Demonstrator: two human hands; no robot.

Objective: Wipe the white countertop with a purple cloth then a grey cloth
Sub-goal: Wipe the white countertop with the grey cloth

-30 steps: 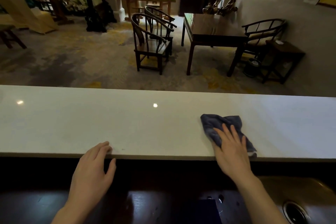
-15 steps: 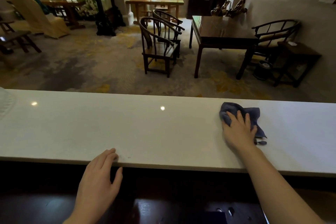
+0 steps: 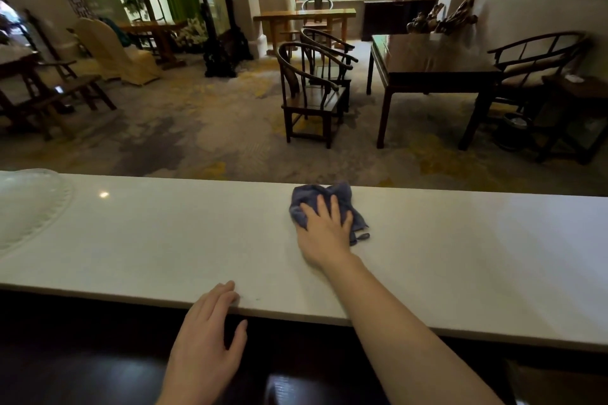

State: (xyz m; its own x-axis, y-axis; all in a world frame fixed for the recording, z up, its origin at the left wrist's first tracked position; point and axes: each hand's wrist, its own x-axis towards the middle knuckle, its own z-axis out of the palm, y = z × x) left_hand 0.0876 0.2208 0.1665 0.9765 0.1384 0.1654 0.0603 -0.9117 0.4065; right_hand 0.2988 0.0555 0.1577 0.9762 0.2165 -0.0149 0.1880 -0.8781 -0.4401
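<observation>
Pressing down on a bunched purple cloth, the right hand is being worked across the white countertop. Since a second ago the cloth is being seen to have travelled from the near edge toward the far edge, and leftward along the counter, so it is now lying at about twelve o'clock from the person, just short of the far rim. From this it is being judged that the first wiping pass, the purple one, is under way and that the stretch toward three o'clock is already covered; no grey cloth is being shown anywhere.

The right arm is being held extended and angled inward, the palm laid flat with fingers spread over the cloth, pinning rather than clutching it. The left hand is being kept at six o'clock, loosely open and holding nothing, its fingertips resting on the near edge of the counter. A pale embossed dish is being left at nine o'clock, well apart from the cloth.
</observation>
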